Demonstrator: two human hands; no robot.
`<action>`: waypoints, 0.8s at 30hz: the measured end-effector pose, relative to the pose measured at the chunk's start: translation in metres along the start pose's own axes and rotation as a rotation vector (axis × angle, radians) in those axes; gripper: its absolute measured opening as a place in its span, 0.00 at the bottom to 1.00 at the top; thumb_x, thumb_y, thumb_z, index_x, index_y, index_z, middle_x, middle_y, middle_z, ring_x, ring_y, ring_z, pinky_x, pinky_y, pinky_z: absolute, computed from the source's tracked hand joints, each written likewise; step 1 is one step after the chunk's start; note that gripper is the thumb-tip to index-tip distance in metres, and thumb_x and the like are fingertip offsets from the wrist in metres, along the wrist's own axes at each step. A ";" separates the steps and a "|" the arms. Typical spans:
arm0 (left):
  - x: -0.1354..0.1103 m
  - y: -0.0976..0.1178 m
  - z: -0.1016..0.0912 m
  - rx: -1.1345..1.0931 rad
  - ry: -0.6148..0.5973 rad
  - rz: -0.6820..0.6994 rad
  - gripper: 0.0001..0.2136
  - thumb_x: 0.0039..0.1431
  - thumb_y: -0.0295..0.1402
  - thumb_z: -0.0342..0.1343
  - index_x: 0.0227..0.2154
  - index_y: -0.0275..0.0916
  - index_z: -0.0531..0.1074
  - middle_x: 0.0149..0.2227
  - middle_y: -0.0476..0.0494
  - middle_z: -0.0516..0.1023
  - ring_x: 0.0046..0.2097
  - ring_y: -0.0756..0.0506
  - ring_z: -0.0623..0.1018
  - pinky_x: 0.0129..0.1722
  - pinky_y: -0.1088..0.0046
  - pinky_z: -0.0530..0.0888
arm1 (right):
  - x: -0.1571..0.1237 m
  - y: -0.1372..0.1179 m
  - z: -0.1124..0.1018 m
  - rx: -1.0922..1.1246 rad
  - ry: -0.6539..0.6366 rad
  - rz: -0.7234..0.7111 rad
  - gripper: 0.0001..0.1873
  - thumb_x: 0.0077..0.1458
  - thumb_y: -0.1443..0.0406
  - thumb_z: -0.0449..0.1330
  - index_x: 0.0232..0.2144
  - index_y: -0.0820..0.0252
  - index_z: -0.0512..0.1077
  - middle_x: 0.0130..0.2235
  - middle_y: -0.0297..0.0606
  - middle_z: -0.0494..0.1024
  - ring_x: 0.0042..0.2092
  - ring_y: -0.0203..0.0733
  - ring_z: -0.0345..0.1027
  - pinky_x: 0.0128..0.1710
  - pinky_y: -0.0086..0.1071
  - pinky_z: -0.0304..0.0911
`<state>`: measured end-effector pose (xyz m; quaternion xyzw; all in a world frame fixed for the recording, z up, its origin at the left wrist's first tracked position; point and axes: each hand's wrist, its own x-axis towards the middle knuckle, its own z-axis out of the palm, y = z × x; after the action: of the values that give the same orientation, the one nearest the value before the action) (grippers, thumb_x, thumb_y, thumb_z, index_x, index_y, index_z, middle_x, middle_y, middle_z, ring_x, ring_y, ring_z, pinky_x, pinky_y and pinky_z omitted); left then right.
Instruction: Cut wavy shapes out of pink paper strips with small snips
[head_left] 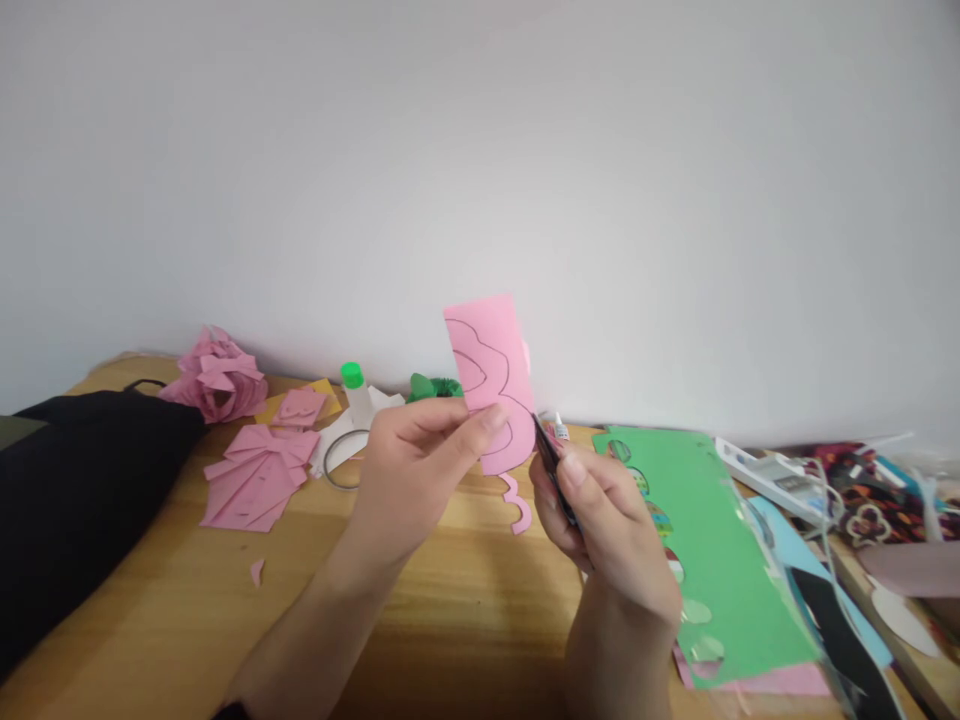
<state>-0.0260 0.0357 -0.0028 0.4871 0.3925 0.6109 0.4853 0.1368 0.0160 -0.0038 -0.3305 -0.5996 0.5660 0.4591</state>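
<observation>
Left hand [409, 455] pinches pink paper [491, 375] upright above table [465, 600] centre. Right hand [600, 520], at paper's 4 o'clock, clenches scissors [551, 465], blades at lower edge. Risk: floppy paper twists, cut strays off pencil line [480, 365], nicks thumb [480, 425].

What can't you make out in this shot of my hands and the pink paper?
Head view:
Dark tool: right hand covers most; probably scissors.
Pink paper: left hand hides its lower left edge.
Clutter: blurred, cut by the right edge.
Black bag: cut by the left edge.
</observation>
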 end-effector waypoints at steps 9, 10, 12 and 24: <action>0.001 0.000 -0.004 0.072 -0.019 0.008 0.14 0.56 0.36 0.63 0.16 0.40 0.73 0.17 0.53 0.64 0.22 0.52 0.62 0.23 0.74 0.64 | 0.001 -0.001 -0.001 0.016 -0.052 -0.022 0.22 0.68 0.54 0.52 0.23 0.57 0.60 0.16 0.22 0.55 0.16 0.28 0.38 0.15 0.28 0.40; 0.001 0.000 -0.004 0.077 -0.026 0.013 0.16 0.56 0.36 0.63 0.15 0.40 0.72 0.17 0.54 0.63 0.21 0.53 0.61 0.23 0.74 0.65 | 0.001 -0.001 -0.002 0.018 -0.056 -0.026 0.22 0.68 0.55 0.52 0.23 0.57 0.60 0.16 0.22 0.55 0.16 0.28 0.38 0.15 0.28 0.40; 0.002 0.000 -0.005 0.079 -0.037 0.026 0.18 0.56 0.36 0.63 0.13 0.39 0.68 0.16 0.54 0.61 0.21 0.53 0.60 0.24 0.74 0.65 | 0.001 -0.001 -0.002 0.020 -0.057 -0.032 0.22 0.68 0.55 0.51 0.23 0.57 0.60 0.16 0.22 0.55 0.16 0.28 0.38 0.15 0.28 0.40; 0.002 0.002 -0.004 0.069 -0.050 0.015 0.19 0.56 0.36 0.62 0.13 0.39 0.67 0.16 0.54 0.60 0.21 0.53 0.58 0.23 0.73 0.63 | 0.001 0.000 -0.003 -0.006 -0.053 -0.016 0.21 0.68 0.54 0.50 0.25 0.57 0.62 0.16 0.22 0.55 0.16 0.30 0.39 0.14 0.29 0.40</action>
<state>-0.0301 0.0367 -0.0011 0.5213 0.3975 0.5884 0.4733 0.1392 0.0175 -0.0038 -0.3120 -0.6157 0.5692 0.4468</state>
